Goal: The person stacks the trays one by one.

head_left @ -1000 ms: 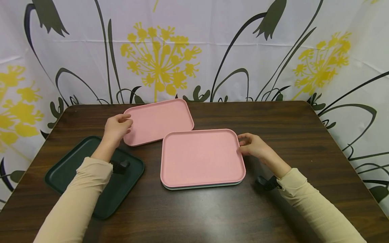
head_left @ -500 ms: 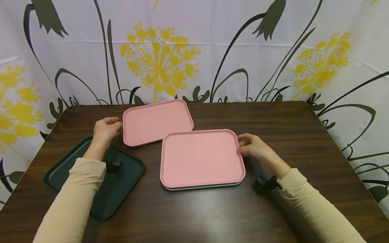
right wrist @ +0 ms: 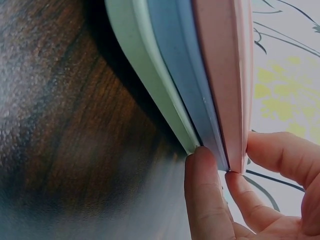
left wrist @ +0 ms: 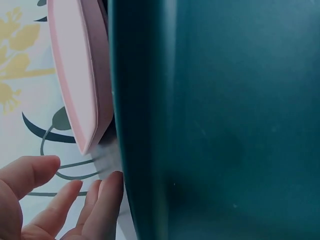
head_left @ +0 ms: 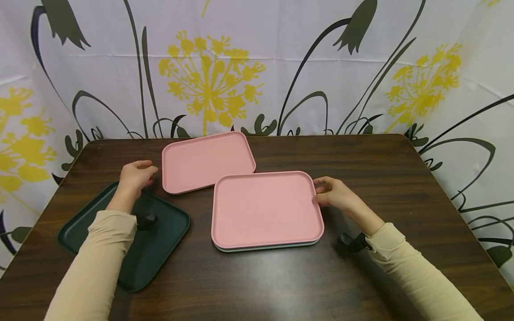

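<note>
My left hand hovers past the far edge of a dark green tray, its fingers loosely bent and holding nothing. To its right, slightly apart from the fingertips, lies a pink tray. In the left wrist view, the dark green tray fills the right side and thumb and fingers are spread apart. My right hand grips the right edge of a stack topped by another pink tray. The right wrist view shows a blue tray and a light green tray beneath it, thumb at the pink rim, fingertips against the sides.
Everything lies on a dark brown wooden table. A white curtain with yellow and grey-green flowers hangs behind. The far pink tray's near right corner meets the stack. The dark green tray lies at an angle under my left forearm.
My left hand has come away from the far pink tray, moving left and slightly nearer to me. The trays and my right hand have stayed in place.
</note>
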`<action>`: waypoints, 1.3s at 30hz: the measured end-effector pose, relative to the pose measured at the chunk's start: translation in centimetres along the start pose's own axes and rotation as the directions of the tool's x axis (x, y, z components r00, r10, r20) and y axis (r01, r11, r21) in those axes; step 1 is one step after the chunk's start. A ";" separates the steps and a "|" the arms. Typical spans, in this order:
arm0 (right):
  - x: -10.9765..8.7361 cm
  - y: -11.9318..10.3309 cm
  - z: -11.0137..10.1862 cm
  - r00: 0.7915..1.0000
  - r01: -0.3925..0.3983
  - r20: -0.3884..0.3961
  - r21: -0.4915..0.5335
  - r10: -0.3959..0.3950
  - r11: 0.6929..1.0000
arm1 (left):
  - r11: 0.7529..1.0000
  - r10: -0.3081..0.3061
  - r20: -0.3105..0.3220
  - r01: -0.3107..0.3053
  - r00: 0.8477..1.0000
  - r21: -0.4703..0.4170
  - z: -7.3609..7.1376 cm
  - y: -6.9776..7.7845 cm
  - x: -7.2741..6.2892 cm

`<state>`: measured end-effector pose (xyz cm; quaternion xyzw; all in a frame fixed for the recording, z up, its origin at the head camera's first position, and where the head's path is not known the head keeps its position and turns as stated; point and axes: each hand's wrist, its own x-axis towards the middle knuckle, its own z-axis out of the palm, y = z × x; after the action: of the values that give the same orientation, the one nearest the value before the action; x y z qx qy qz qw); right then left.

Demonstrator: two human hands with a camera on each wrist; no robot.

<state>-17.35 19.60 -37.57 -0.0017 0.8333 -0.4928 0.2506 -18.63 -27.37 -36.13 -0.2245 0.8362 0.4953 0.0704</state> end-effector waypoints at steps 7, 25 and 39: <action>0.1 0.1 0.1 1.000 -0.011 0.001 -0.004 0.011 1.000 | 1.000 -0.018 0.057 0.019 0.998 -0.006 0.1 -0.3 0.0; 0.1 0.0 0.1 1.000 -0.014 0.005 -0.002 0.014 1.000 | 1.000 -0.009 0.112 0.009 0.994 0.004 0.5 -0.8 1.0; -0.1 -0.1 0.0 1.000 -0.001 0.009 0.028 0.000 1.000 | 0.999 0.011 0.112 -0.017 0.994 0.049 0.8 -0.5 1.1</action>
<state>-17.30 19.53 -37.43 -0.0002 0.8250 -0.5045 0.2546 -19.45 -27.25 -37.33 -0.1887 0.8446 0.4866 0.1194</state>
